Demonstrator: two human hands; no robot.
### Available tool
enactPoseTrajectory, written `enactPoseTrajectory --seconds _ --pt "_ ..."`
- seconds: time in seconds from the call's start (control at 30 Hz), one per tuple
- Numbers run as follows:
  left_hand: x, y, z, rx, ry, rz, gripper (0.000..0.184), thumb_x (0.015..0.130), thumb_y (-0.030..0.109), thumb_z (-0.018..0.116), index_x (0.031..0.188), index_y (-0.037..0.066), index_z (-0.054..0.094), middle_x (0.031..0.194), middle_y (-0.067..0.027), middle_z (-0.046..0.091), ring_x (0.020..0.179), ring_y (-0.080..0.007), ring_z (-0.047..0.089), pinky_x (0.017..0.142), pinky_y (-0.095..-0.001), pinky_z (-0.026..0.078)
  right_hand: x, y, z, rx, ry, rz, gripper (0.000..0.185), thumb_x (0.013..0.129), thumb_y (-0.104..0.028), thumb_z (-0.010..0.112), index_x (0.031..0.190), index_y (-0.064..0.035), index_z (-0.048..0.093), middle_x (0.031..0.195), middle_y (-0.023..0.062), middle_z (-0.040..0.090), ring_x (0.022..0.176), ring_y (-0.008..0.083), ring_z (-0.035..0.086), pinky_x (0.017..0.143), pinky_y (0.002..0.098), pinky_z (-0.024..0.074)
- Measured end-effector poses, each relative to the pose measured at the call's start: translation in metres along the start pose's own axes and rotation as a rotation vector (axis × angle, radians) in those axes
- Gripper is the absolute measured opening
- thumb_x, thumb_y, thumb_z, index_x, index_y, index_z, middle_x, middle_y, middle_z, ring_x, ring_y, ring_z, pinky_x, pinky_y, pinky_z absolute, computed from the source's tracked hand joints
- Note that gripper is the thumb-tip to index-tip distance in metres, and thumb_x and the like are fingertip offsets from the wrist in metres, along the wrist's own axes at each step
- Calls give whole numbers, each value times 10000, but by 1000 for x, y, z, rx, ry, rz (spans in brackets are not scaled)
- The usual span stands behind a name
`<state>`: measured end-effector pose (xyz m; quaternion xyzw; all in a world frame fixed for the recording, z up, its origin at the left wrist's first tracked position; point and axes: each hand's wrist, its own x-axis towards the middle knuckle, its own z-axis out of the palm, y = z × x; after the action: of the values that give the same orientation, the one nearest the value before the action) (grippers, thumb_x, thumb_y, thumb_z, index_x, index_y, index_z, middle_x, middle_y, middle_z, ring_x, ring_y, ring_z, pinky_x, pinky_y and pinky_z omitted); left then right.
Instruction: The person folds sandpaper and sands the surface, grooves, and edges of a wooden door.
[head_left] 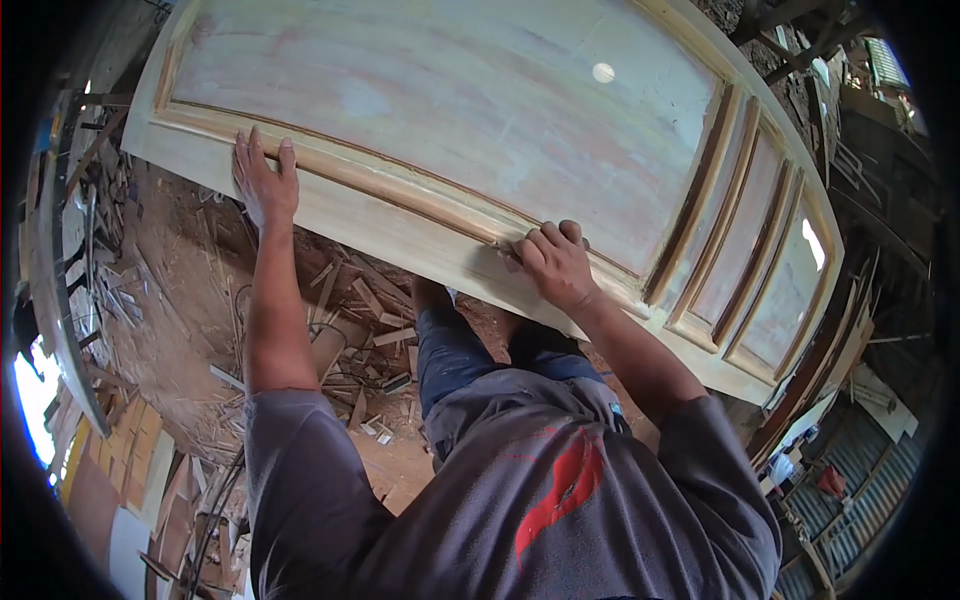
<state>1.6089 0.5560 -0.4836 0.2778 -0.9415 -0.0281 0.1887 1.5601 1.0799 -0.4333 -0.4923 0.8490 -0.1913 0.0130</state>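
Note:
A large pale wooden door panel (480, 120) lies in front of my body, with raised brown-edged moulding (400, 200) around its inset sections. My left hand (266, 182) rests flat on the near frame toward the left end, fingers stretched over the moulding. My right hand (553, 262) is closed, knuckles up, against the same moulding right of the middle. Something small may be pinched under its fingers, but the fingers hide it. Smaller inset sections (750, 230) fill the door's right end.
Wood scraps and shavings (370, 330) litter the brown dirt floor (190, 330) beneath the door. Stacked boards (120, 460) stand at the lower left. Corrugated metal sheets (870, 510) are at the lower right, and a long curved-looking board edge (60, 270) runs along the left.

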Motion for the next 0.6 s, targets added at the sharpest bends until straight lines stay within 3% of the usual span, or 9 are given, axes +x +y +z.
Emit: enactPoseTrajectory --seconds 0.07,0.17,0.2,0.3,0.47,0.6 --pt "-2 2 -4 -6 -10 -1 712 1112 546 600 1649 84 532 1740 -230 435 1613 -431 389 1325 -558 323 -11 0 -11 19 -31 -4 184 932 -247 746 1056 -152 649 918 40 606 945 245 627 879 436 448" --pt "-2 9 -7 -6 -1 -35 711 1091 547 630 1637 97 553 1737 -211 448 1603 -420 408 1315 -558 333 -106 33 -29 -123 -17 46 281 799 -251 897 959 -152 688 818 3 602 836 226 640 847 459 431" --pt "-2 8 -7 2 7 -39 713 1087 549 634 1635 100 556 1735 -205 453 1600 -417 412 1313 -557 335 -110 33 -46 -140 -46 77 256 819 -235 889 956 -154 688 817 11 600 841 229 641 836 467 425" --pt "-2 7 -4 -9 31 -37 717 1060 562 653 1619 120 576 1730 -170 468 1592 -403 421 1303 -568 341 -80 25 -25 -114 -28 56 248 838 -228 871 947 -153 661 828 26 603 849 236 637 848 464 431" --pt "0 7 -8 -27 39 -32 724 1053 582 648 1608 121 589 1725 -171 471 1590 -408 418 1302 -585 336 85 -37 28 28 48 -7 184 936 -233 770 1040 -142 648 933 36 639 984 248 630 897 445 420" --pt "-1 7 -8 -35 35 -39 734 1048 588 648 1604 112 590 1722 -174 472 1589 -411 417 1302 -585 336 29 -17 7 3 16 23 172 914 -223 792 996 -150 659 893 32 630 906 244 630 869 444 420"
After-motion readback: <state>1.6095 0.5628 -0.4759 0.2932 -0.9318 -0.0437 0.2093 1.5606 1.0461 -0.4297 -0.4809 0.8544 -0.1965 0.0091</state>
